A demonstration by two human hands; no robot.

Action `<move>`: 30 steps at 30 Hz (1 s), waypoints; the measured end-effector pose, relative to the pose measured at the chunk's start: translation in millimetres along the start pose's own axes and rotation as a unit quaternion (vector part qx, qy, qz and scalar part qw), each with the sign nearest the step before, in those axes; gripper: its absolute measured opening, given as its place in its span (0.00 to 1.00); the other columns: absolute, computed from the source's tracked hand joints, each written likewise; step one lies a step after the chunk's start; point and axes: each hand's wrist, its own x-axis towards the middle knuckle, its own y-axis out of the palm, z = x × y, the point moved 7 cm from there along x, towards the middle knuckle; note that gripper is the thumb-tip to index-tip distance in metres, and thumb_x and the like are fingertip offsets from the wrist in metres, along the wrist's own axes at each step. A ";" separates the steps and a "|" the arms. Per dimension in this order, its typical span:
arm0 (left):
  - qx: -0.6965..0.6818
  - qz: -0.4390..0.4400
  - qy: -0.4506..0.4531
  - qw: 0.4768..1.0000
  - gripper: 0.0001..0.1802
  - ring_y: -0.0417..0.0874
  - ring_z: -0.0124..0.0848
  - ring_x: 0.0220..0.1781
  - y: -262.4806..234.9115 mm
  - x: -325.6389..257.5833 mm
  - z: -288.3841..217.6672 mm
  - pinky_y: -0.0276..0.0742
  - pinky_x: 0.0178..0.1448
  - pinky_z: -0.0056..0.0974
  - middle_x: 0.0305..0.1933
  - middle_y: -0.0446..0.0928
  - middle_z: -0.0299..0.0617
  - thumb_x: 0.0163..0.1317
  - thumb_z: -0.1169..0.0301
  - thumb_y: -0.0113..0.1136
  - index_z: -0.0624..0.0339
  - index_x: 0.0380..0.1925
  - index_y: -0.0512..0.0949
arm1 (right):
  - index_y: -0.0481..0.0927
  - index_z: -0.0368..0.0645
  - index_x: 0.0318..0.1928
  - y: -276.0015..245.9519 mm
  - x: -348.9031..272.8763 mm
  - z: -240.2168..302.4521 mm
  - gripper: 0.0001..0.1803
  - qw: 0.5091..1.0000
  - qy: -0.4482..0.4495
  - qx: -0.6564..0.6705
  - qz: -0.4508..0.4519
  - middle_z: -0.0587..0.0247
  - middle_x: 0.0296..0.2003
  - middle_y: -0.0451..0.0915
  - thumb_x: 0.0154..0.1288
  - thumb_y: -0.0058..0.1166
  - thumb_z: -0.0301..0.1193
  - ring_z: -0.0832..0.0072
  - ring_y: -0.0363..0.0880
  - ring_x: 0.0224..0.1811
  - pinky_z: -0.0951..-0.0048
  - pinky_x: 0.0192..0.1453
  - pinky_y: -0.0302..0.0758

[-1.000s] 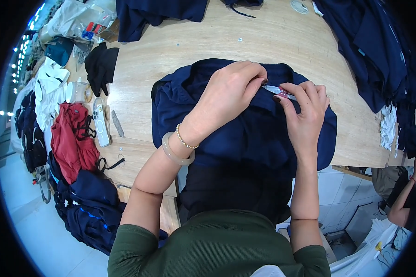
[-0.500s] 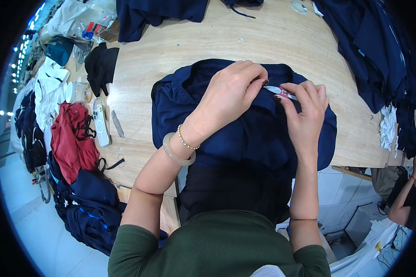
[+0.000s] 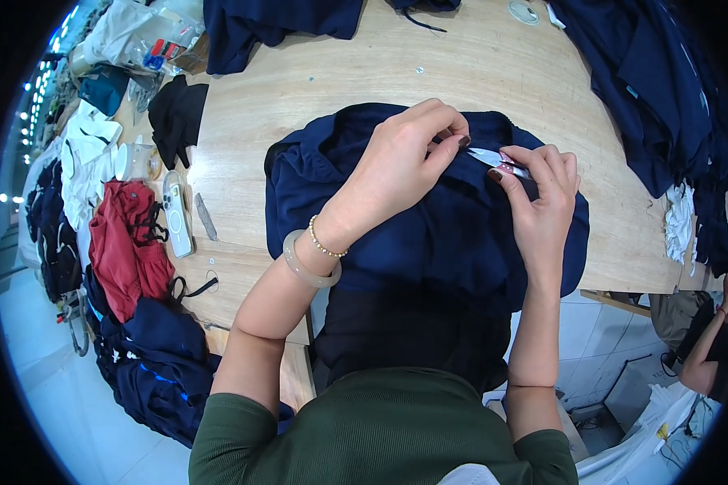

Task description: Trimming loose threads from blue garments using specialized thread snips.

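A navy blue garment (image 3: 429,234) lies bunched on the near edge of a wooden worktable (image 3: 315,89), its lower part hanging over the table edge toward the person. The left hand (image 3: 400,166) rests on top of the garment with the fingers bent, and the thumb and forefinger pinch a small fold of the dark cloth near the upper right of the heap. The right hand (image 3: 542,214) comes up beside it, fingers curled around a small pair of thread snips (image 3: 497,160) with a pinkish handle; the pale blades point left toward the pinched fold, and the tip lies just beside the left fingertips. Whether the blades touch the cloth cannot be told. A pale jade-coloured bangle (image 3: 307,267) and a thin beaded bracelet (image 3: 328,242) sit on the left wrist, and the person wears a dark green top. To the left of the garment, on the table, lie a white phone-like device (image 3: 175,214), a small grey strip (image 3: 205,216) and a folded black cloth (image 3: 174,117). Farther left are a red garment (image 3: 125,246), white garments (image 3: 85,153) and a pile of navy clothing (image 3: 158,364) hanging off the table end. More navy garments lie along the far edge (image 3: 275,23) and in a heap on the right side (image 3: 663,89). At the lower right, another person's arm (image 3: 704,347) shows below table level.
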 end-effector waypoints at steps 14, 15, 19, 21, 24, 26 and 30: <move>0.002 -0.022 0.020 1.000 0.04 0.81 0.29 0.37 -3.7 2.0 -3.1 0.79 0.40 0.30 0.39 0.77 0.40 0.65 0.77 0.57 0.64 0.38 0.79 | 0.84 0.47 0.39 0.6 1.2 6.7 0.12 0.998 -0.034 -0.055 -0.009 0.69 0.32 0.74 0.53 0.68 0.31 0.69 0.68 0.40 0.67 0.46 0.59; 0.005 -0.020 0.014 1.000 0.04 0.81 0.28 0.37 -4.6 2.4 -3.0 0.78 0.40 0.29 0.39 0.77 0.39 0.65 0.77 0.57 0.64 0.38 0.79 | 0.84 0.47 0.39 0.1 0.9 5.8 0.12 0.999 -0.026 -0.044 -0.008 0.69 0.32 0.74 0.53 0.68 0.31 0.69 0.67 0.40 0.67 0.46 0.59; -0.002 -0.023 -0.001 1.000 0.04 0.81 0.26 0.37 -7.4 2.3 -1.9 0.77 0.38 0.27 0.38 0.78 0.38 0.66 0.76 0.57 0.63 0.38 0.80 | 0.84 0.47 0.39 0.2 1.6 6.5 0.12 0.999 -0.018 -0.037 -0.009 0.69 0.32 0.74 0.53 0.68 0.31 0.69 0.67 0.40 0.67 0.47 0.59; -0.006 -0.025 0.002 1.000 0.04 0.81 0.25 0.37 -7.5 2.5 -1.6 0.77 0.38 0.27 0.38 0.79 0.37 0.66 0.76 0.57 0.63 0.38 0.79 | 0.84 0.47 0.40 2.4 3.2 6.4 0.12 0.999 -0.014 -0.031 -0.004 0.69 0.32 0.74 0.53 0.68 0.31 0.69 0.68 0.40 0.67 0.47 0.59; -0.019 -0.024 -0.002 1.000 0.04 0.81 0.25 0.38 -8.2 2.8 -1.8 0.77 0.38 0.27 0.38 0.80 0.37 0.66 0.76 0.57 0.63 0.39 0.79 | 0.84 0.47 0.39 6.2 5.0 8.2 0.12 0.999 -0.021 -0.030 -0.006 0.69 0.32 0.74 0.52 0.68 0.31 0.69 0.68 0.40 0.67 0.46 0.59; -0.028 -0.021 -0.007 0.999 0.04 0.81 0.24 0.38 -7.8 3.0 -1.2 0.77 0.38 0.27 0.38 0.80 0.37 0.66 0.76 0.57 0.63 0.39 0.79 | 0.84 0.47 0.39 10.2 5.9 8.2 0.12 0.999 -0.026 -0.031 -0.006 0.69 0.32 0.74 0.52 0.69 0.30 0.69 0.68 0.40 0.67 0.46 0.59; -0.049 -0.012 -0.022 0.998 0.05 0.82 0.23 0.39 -7.3 3.1 -0.4 0.78 0.39 0.27 0.38 0.80 0.37 0.67 0.76 0.57 0.64 0.40 0.79 | 0.84 0.47 0.38 16.4 8.4 10.6 0.11 0.999 -0.029 -0.036 -0.007 0.69 0.31 0.75 0.52 0.69 0.30 0.69 0.68 0.40 0.67 0.45 0.58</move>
